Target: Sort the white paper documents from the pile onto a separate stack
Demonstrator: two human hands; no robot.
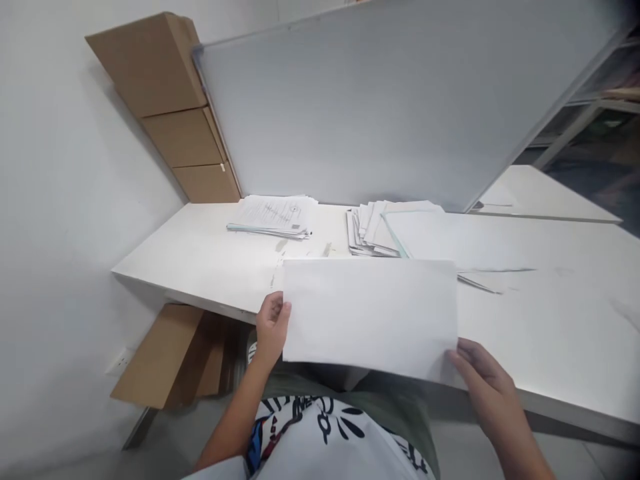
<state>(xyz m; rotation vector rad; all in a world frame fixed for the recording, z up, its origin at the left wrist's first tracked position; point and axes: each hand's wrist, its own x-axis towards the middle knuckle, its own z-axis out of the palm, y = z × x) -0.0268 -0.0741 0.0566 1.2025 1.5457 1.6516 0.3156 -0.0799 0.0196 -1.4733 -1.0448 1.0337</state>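
Observation:
A blank white sheet of paper [370, 313] is spread out before me, over the front edge of the desk. My left hand [271, 327] is closed at its left edge, fingers curled and the thumb against the paper. At the lower right corner my right hand [486, 379] pinches the sheet, thumb on top and fingers partly hidden. Behind it lies a pile of papers and envelopes [373, 227], with a large white sheet [425, 233] on its right side. Farther left is a stack of printed sheets [274, 215].
The white desk [200, 247] runs along a grey-white board [340, 113]. Several brown cardboard boxes [175, 137] are stacked at the left wall. An open cardboard box [157, 360] stands below the desk. Thin paper edges [479, 285] show to the right of the held sheet.

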